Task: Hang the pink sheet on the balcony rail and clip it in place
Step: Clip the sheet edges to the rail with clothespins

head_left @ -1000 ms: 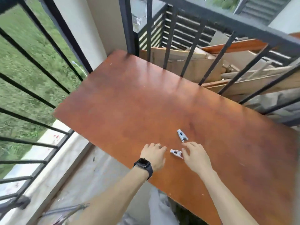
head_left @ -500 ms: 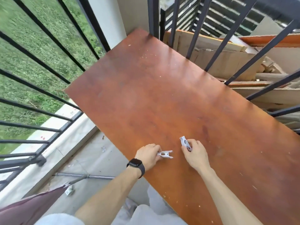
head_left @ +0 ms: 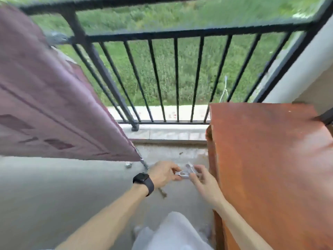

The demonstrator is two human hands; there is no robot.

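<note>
The pink sheet [head_left: 45, 98] is seen draped at the left over the black balcony rail [head_left: 180, 32]; a brown worktop [head_left: 270, 168] stands at the right. Between them, above the floor, one white clip [head_left: 182, 174] is pinched by the left hand [head_left: 163, 174] and another clip [head_left: 191, 168] by the right hand [head_left: 203, 179]

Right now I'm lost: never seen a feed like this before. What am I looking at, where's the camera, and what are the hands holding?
There is no machine here. One wide-angle camera is worn on a person's head, looking forward and down at their two bare hands. The left hand, with a dark watch on its wrist, and the right hand are held together over the concrete floor. Each grips a white clothes clip. The pink sheet hangs on the left, draped over the balcony rail; the blur hides any clip on it. The brown board on the right shows nothing on it.
</note>
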